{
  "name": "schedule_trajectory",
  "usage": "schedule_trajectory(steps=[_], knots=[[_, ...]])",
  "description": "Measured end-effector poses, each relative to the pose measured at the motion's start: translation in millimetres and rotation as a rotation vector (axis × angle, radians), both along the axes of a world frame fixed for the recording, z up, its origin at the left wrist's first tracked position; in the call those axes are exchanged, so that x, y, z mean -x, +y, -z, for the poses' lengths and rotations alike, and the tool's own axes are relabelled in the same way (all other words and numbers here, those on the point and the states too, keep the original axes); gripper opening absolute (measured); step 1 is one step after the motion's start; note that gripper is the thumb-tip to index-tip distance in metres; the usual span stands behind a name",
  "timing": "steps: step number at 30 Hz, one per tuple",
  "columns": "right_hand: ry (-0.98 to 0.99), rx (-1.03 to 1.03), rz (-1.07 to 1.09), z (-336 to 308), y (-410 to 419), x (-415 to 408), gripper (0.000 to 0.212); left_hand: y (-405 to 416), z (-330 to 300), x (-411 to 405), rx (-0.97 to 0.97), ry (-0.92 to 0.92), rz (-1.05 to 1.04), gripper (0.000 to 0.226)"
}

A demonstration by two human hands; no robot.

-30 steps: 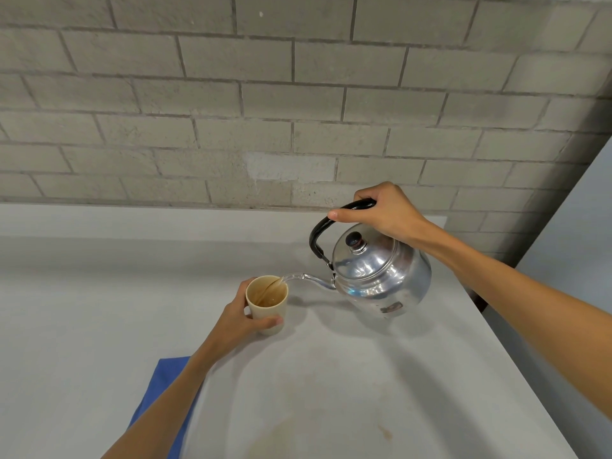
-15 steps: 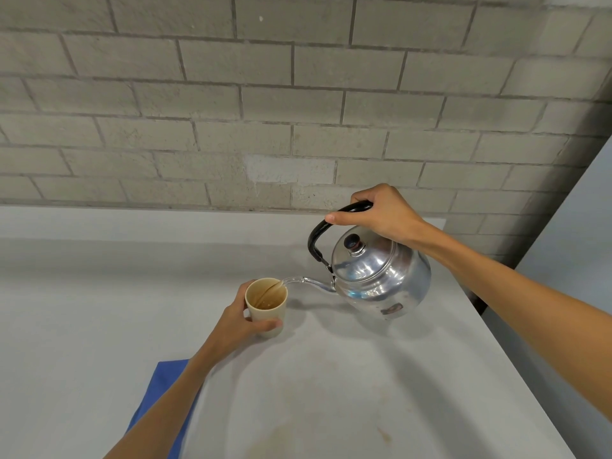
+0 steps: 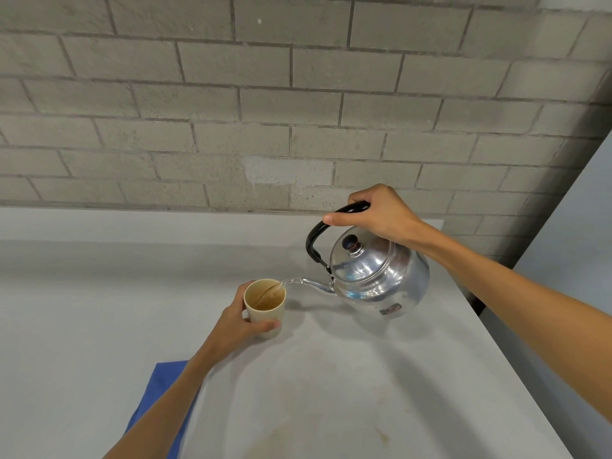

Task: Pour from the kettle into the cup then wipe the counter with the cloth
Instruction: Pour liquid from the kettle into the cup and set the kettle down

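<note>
A shiny metal kettle (image 3: 381, 276) with a black handle hangs tilted above the grey counter (image 3: 82, 309). My right hand (image 3: 377, 213) grips that handle from above. Its thin spout points left over a beige cup (image 3: 265, 308), and a stream of brownish liquid runs into the cup. My left hand (image 3: 236, 323) is wrapped around the cup's near side, holding it on the counter. A blue cloth (image 3: 159, 399) lies flat on the counter near the front, partly hidden under my left forearm.
A grey block wall (image 3: 298, 111) rises behind the counter. The counter's right edge (image 3: 516, 376) runs diagonally below my right arm, with a drop beyond it. Faint brown stains (image 3: 381, 435) mark the counter near the front.
The kettle has tipped a little further toward the cup while the stream keeps flowing. Both hands hold their places.
</note>
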State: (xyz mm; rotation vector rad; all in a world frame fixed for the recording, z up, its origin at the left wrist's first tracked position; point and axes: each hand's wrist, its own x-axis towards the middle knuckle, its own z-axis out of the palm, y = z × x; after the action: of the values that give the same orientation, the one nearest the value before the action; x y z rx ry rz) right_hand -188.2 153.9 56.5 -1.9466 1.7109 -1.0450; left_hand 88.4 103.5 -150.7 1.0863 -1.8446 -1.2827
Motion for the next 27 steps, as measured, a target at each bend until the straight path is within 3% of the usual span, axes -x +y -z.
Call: schedule_trajectory(steps=[7,14,17,19,25,27], knots=[[-0.075,-0.024,0.058,6,-2,1,0.052,1,-1,0,-0.002,-0.008,-0.003,0.079],[-0.241,-0.034,0.122,17,-6,4,0.063,-2,1,0,-0.012,0.012,0.018,0.081],[-0.354,-0.049,0.131,20,-5,6,0.036,-4,1,-3,-0.058,0.045,0.056,0.085],[-0.448,-0.048,0.137,20,-5,9,0.029,-6,-3,-6,-0.087,0.064,0.066,0.082],[-0.627,-0.054,0.211,17,-6,15,0.049,-16,-61,-5,0.060,0.106,-0.036,0.087],[-0.658,-0.050,0.231,19,-8,17,0.049,-22,-86,5,0.161,0.120,-0.058,0.076]])
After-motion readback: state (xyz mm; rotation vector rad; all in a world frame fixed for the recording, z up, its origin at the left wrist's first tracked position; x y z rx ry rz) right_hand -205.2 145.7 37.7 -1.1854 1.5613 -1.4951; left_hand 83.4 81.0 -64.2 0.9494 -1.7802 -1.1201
